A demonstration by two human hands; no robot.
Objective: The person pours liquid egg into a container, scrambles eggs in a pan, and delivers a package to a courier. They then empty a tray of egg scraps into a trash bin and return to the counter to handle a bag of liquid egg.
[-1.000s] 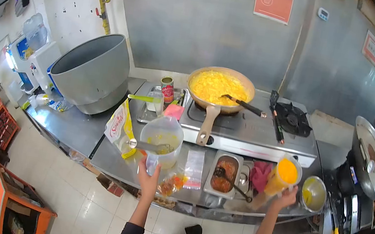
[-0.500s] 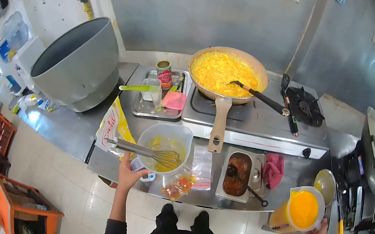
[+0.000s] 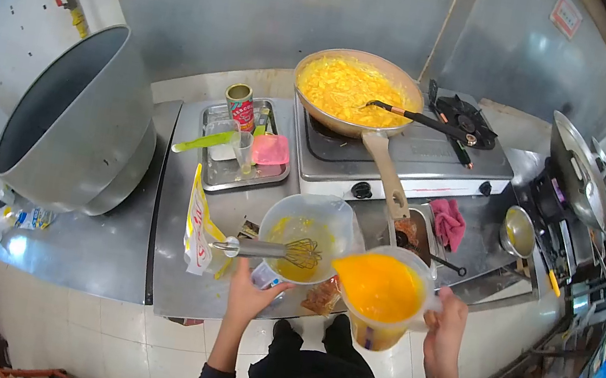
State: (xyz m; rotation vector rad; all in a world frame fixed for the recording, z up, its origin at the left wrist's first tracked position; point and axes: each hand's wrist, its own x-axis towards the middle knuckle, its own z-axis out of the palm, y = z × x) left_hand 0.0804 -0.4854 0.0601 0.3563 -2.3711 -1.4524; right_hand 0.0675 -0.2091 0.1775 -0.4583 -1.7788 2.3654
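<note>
My right hand (image 3: 447, 325) grips the handle of a clear measuring jug (image 3: 376, 325) full of yellow liquid. The jug is tilted left, with the liquid at its spout, close to the right rim of a translucent mixing jug (image 3: 350, 233). A little yellow liquid lies in the bottom of that mixing jug. My left hand (image 3: 250, 292) is closed at the mixing jug's handle side, thumb pointing right; the whisk partly hides its fingers. A metal whisk (image 3: 261, 249) rests across the mixing jug, wires inside and handle sticking out left above my hand.
A pan (image 3: 416, 88) of yellow food sits on the stove (image 3: 419, 168), a black spatula (image 3: 427, 120) in it. Around are a tray (image 3: 224, 182) with a can (image 3: 239, 108), a large grey mixing bowl (image 3: 88, 129), a yellow-white bag (image 3: 200, 228), a red cloth (image 3: 448, 223) and a sauce container (image 3: 417, 228).
My right hand has brought the measuring jug leftward and tilted it toward the mixing jug. My left hand stays at the mixing jug. The camera view has turned and shifted.
</note>
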